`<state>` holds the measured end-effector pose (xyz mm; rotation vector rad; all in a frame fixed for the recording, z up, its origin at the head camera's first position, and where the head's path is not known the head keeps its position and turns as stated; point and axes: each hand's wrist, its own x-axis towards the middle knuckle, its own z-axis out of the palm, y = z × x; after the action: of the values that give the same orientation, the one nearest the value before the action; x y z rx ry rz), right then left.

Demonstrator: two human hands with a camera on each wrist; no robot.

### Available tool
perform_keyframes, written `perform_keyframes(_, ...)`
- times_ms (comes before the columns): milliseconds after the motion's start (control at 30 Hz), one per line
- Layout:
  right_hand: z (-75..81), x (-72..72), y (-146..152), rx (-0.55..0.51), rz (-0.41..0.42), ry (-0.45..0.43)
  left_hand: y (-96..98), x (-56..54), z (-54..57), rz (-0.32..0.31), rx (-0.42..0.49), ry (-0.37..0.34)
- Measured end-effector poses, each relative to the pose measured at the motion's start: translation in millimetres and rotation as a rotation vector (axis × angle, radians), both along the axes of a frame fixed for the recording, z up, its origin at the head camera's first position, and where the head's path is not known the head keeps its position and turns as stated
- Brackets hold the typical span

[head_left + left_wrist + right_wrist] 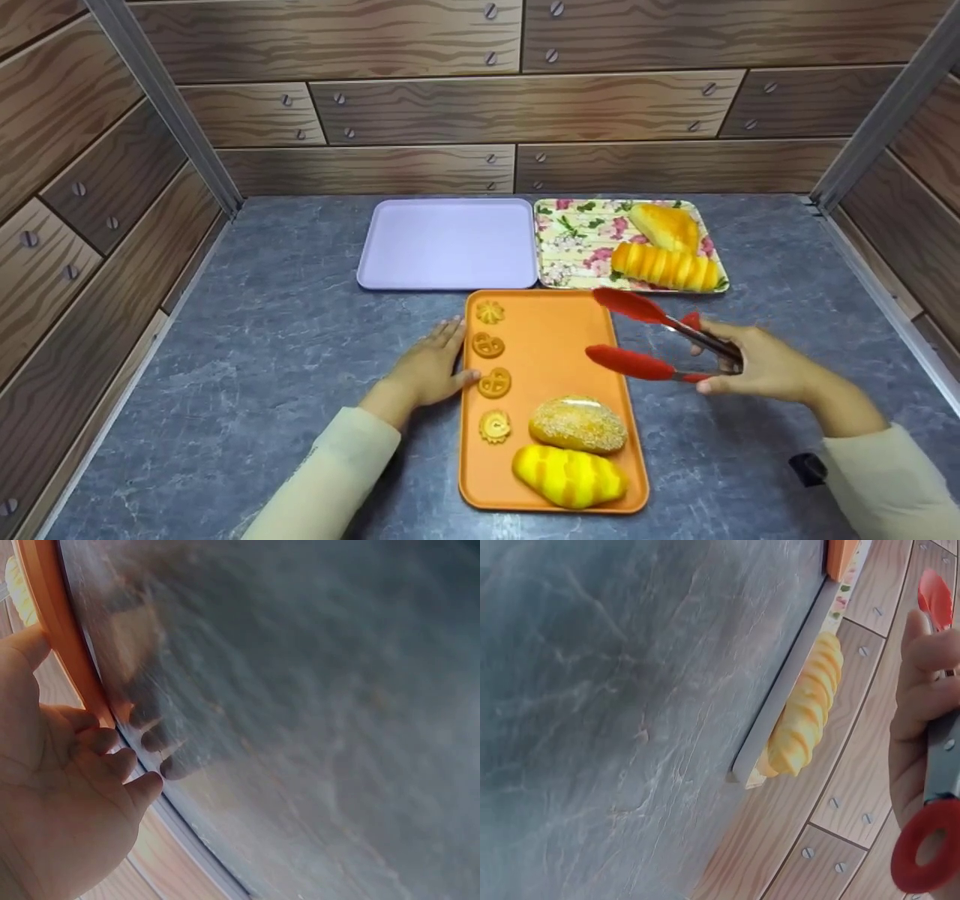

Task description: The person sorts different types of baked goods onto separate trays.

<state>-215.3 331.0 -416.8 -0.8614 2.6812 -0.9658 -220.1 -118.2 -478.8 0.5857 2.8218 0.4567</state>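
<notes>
My right hand [772, 364] grips a pair of tongs [630, 363] with red tips, spread apart over the right edge of the orange tray [551, 352]. A red ring [922, 859] at the tongs' handle end shows in the right wrist view. At the tray's left edge, my left hand [431, 367] rests with its fingers on the table and its thumb on the rim. A sesame bread [577, 425] and a yellow striped bread [570, 477] lie at the tray's near end. Down its left side are two pretzels [494, 383] and two round cookies [495, 426].
Behind the orange tray stand a lilac tray [450, 244] and a floral tray [574, 255]. The floral one bears a triangular bread [666, 226] and a ridged yellow roll [664, 268]. A small black object [808, 469] is by the right sleeve. Wood-patterned walls [517, 109] enclose the table.
</notes>
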Motion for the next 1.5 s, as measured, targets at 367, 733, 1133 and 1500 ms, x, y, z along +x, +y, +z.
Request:
perform_keyframes(367,-6.8,12.2,-9.6,-0.038,0.143,-0.113,-0.1,-1.3,-0.5,0.013,-0.011,-0.013)
perform_keyframes(733,-11.6,20.9,-15.7,0.017,0.167,-0.163,-0.7,-0.1,2.3,0.003,-0.004,-0.002)
perform_keyframes(1133,-17.6,25.5,-17.6,-0.028,0.202,-0.191,0.9,1.5,4.4,0.001,-0.008,-0.008)
perform_keyframes(1500,-15.2,30.3,-18.7,0.003,0.163,-0.157,0.6,2.7,3.5,0.003,0.005,-0.006)
